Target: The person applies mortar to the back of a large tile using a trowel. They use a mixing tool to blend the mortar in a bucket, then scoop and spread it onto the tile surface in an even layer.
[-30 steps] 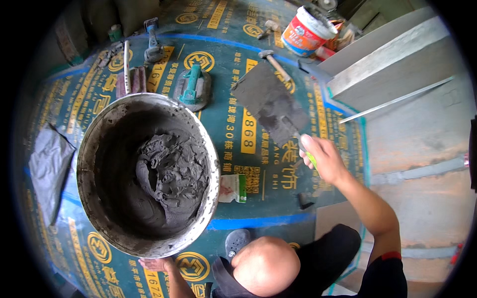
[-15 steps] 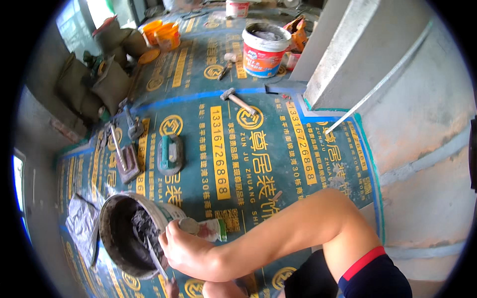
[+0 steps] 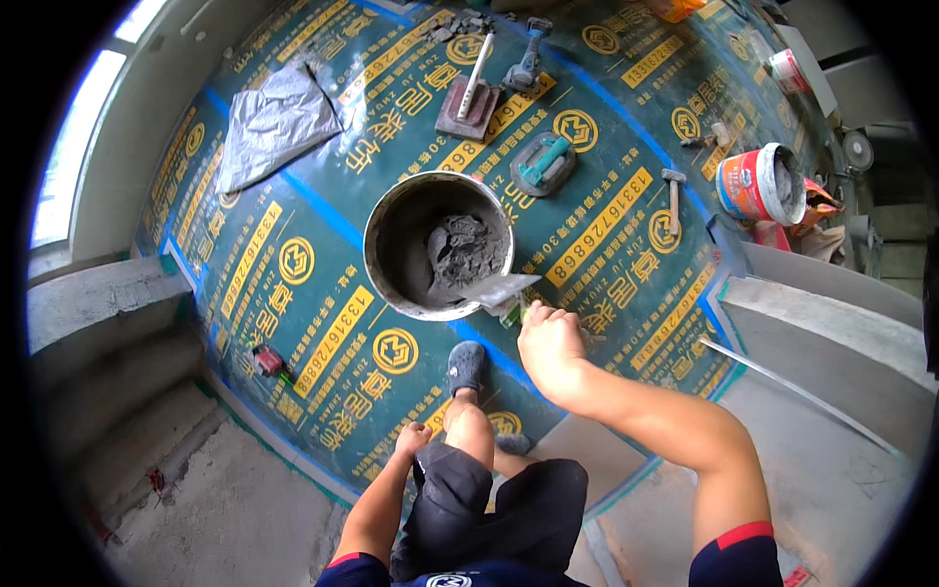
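A round bucket [image 3: 380, 279] of grey mortar [image 3: 469, 256] stands on the covered floor in front of me, its inner wall smeared grey. My right hand [image 3: 551, 344] is closed around the handle of a trowel [image 3: 501, 289]. The flat metal blade reaches over the bucket's near right rim, beside the mortar; the fingers hide most of the handle. My left hand [image 3: 414, 437] is curled closed beside my knee, apart from the bucket, with nothing visible in it.
Beyond the bucket lie a green-handled float [image 3: 544, 164], a square trowel [image 3: 464, 110] and a cordless tool [image 3: 528, 59]. A hammer [image 3: 674, 203] and another mortar bucket [image 3: 748, 186] are at right. A grey sack [image 3: 277, 127] lies left; a long rod [image 3: 797, 394] leans right.
My view has swung left and down, bringing the bucket to the middle. My right hand has left the bucket's side and now holds the trowel at the rim. My left arm has come into view.
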`<state>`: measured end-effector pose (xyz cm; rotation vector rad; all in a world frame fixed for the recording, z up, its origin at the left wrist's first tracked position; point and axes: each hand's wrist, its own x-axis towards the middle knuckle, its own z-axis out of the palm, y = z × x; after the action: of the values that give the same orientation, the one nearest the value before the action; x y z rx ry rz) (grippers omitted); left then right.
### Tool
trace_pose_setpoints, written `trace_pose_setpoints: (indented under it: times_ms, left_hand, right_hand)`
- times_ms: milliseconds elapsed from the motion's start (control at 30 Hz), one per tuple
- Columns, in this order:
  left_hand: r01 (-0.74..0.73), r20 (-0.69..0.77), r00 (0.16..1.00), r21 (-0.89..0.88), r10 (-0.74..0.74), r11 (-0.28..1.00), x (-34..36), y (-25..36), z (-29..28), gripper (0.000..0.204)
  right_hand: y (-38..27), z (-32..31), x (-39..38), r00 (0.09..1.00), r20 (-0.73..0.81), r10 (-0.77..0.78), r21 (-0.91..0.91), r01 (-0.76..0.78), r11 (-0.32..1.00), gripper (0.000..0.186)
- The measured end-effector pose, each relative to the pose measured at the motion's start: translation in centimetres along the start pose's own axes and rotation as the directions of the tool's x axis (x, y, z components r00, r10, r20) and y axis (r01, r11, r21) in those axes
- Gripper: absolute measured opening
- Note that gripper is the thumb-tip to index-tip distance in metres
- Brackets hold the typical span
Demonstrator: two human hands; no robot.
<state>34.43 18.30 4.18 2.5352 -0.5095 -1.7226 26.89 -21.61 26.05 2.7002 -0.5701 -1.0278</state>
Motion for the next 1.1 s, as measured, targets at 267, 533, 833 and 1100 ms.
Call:
trace_pose_setpoints:
  times_ms: [267,533,833,1100]
  left_hand:
    - [0.237,0.108,0.970,-0.235,-0.217,0.943,-13.5,-0.7,-2.8,0.037]
    - [0.271,0.108,0.962,-0.445,-0.250,0.853,-17.1,2.7,-2.9,0.034]
    - [0.291,0.275,0.947,-0.510,-0.168,0.809,-18.7,2.4,-2.4,0.027]
    - [0.233,0.320,0.908,0.150,-0.271,0.961,-17.2,12.4,-10.1,0.035]
  right_hand:
    - [-3.2,-1.0,3.4,0.945,0.300,-0.133,0.142,0.094,0.985,0.025]
    - [2.1,-0.2,-0.4,0.971,0.188,0.149,0.728,-0.240,0.642,0.034]
    - [2.7,24.2,-11.5,0.584,0.780,0.226,0.510,-0.382,-0.771,0.036]
    - [-10.8,43.0,-25.1,-0.082,0.876,-0.475,-0.406,0.404,-0.820,0.034]
